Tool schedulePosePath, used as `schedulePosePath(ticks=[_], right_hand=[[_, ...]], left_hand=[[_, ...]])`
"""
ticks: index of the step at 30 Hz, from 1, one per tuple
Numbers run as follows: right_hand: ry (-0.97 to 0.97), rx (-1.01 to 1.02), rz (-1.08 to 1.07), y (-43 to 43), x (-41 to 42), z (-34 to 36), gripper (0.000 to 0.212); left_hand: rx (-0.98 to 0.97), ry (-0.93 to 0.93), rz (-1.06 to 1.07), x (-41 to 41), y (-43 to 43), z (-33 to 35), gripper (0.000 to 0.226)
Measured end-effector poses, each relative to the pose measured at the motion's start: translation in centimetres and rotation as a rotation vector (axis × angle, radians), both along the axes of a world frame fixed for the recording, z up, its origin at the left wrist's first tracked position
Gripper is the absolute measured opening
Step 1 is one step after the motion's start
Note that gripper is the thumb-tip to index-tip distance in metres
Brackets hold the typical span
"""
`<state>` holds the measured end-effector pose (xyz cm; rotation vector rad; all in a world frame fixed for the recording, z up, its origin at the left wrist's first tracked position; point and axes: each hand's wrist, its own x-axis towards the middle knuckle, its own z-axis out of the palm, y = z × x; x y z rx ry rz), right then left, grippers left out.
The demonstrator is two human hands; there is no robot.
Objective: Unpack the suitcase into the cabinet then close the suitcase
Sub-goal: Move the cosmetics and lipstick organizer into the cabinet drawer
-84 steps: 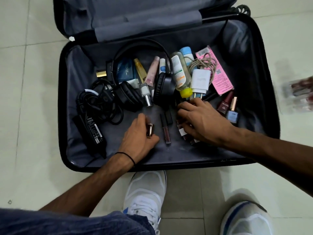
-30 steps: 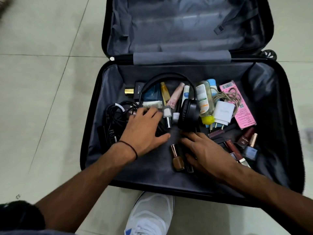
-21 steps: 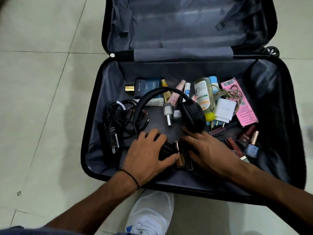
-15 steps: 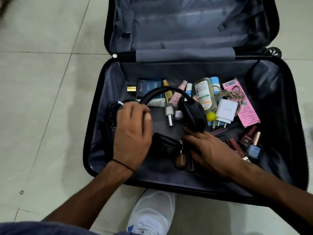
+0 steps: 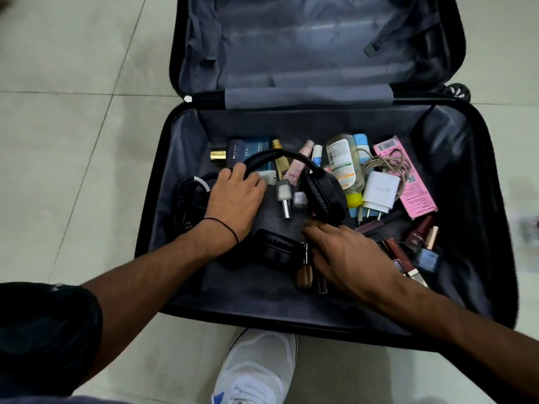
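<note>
Lying open on the pale tiled floor (image 5: 73,170), the black hard-shell suitcase (image 5: 180,147) holds black over-ear headphones (image 5: 323,196); the left hand (image 5: 233,199) grips their headband, while the right hand (image 5: 344,255) rests with loose, straight fingers beside a brown nail-polish bottle (image 5: 304,275).

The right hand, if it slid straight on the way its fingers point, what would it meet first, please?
Probably the small white-capped vial, whose silver tip lies just beyond the fingertips of the right hand. The ear cup of the headphones sits close beside that line, so it could touch first.
</note>
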<state>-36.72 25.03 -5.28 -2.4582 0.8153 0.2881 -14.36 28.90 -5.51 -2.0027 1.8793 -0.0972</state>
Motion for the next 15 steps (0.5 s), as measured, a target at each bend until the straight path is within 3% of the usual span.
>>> schedulePosePath(ticks=[4, 6, 8, 11, 12, 15], right_hand=[[0.004, 0.023, -0.009, 0.1, -0.5, -0.1, 0.028], [-0.017, 0.034, -0.020, 0.1, -0.7, -0.2, 0.024], [-0.067, 0.051, -0.041, 0.1, -0.8, -0.1, 0.022], [-0.209, 0.138, -0.185, 0.0, -1.1, 0.3, 0.024], [-0.265, 0.196, -0.284, 0.0, -1.2, 0.6, 0.020], [-0.479, 0.535, -0.610, -0.3, -1.1, 2.0, 0.010]], left_hand=[[-0.045, 0.026, -0.027, 0.1, -0.6, -0.3, 0.020], [-0.112, 0.209, 0.009, 0.8, -0.4, 0.3, 0.015], [-0.265, 0.587, 0.120, 0.9, -0.1, 1.5, 0.015], [-0.334, 1.421, 0.491, -0.5, -0.2, 3.0, 0.018], [-0.318, 1.604, 0.586, -1.3, -0.3, 3.3, 0.022], [-0.256, 1.923, 0.760, -2.9, -0.3, 3.6, 0.038]])
